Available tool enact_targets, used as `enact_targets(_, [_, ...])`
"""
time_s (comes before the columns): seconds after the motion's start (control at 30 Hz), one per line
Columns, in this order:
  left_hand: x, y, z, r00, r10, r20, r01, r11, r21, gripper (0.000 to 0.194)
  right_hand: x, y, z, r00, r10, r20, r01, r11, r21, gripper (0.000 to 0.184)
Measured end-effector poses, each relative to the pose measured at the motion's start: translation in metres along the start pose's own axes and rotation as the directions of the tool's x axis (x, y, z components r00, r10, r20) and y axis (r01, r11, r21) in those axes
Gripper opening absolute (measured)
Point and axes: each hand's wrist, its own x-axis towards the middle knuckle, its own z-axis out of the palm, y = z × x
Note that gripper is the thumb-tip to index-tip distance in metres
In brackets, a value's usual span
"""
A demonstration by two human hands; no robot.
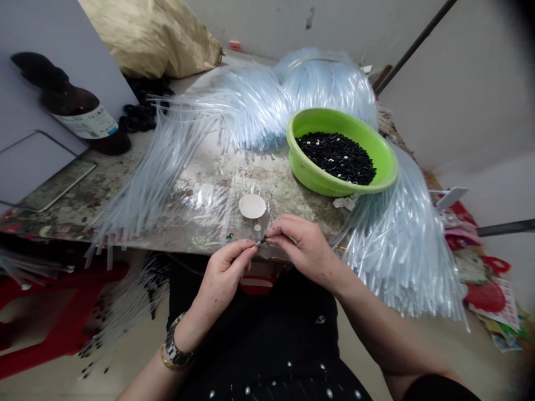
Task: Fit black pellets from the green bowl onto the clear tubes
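Can pass ahead of left hand [221, 270], along tabletop [207, 195] between left tube fan [144, 178] and white dish [252, 206]. Blocked ahead of right hand [303, 245] by green basin [307, 171]; reachable from above. Walled off behind by rear tube bundles [259, 106], at right by drooping tubes [397, 250]. Far left, obstructed by brown bottle [86, 120] and wire stand [69, 187].

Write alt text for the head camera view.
A person's left hand and right hand pinch a small dark piece at a worn table. Beyond are a small white dish, a green basin of black pieces and bundles of clear, thin tubes.
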Motion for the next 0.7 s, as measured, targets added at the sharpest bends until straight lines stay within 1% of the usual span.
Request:
enact_targets(0.13, [-0.001, -0.001, -0.001, 0.996, 0.088, -0.033, -0.083, 0.99, 0.116, 0.015, -0.001, -0.002, -0.001, 0.999, -0.008, 0.033, 0.01, 0.999, -0.04, 0.013])
enact_targets(0.23, [-0.002, 0.001, -0.001, 0.987, 0.158, -0.037, -0.151, 0.977, 0.151, 0.013, -0.003, -0.001, -0.001, 0.999, -0.001, 0.043, 0.003, 0.999, -0.037, 0.014])
enact_targets(0.43, [-0.003, 0.006, -0.003, 0.982, 0.188, 0.018, -0.188, 0.965, 0.183, 0.013, -0.008, 0.0, 0.001, 0.999, 0.029, 0.036, -0.03, 0.999, 0.026, 0.015])
enact_targets(0.6, [-0.004, 0.007, -0.002, 0.968, 0.243, 0.058, -0.25, 0.939, 0.236, 0.015, -0.013, -0.005, 0.006, 1.0, 0.02, 0.015, -0.019, 0.998, -0.058, 0.015])
enact_targets(0.7, [-0.004, 0.006, 0.0, 0.967, 0.247, 0.063, -0.255, 0.939, 0.233, 0.015, -0.019, -0.009, 0.013, 1.0, 0.011, -0.028, -0.014, 0.993, -0.116, 0.016])
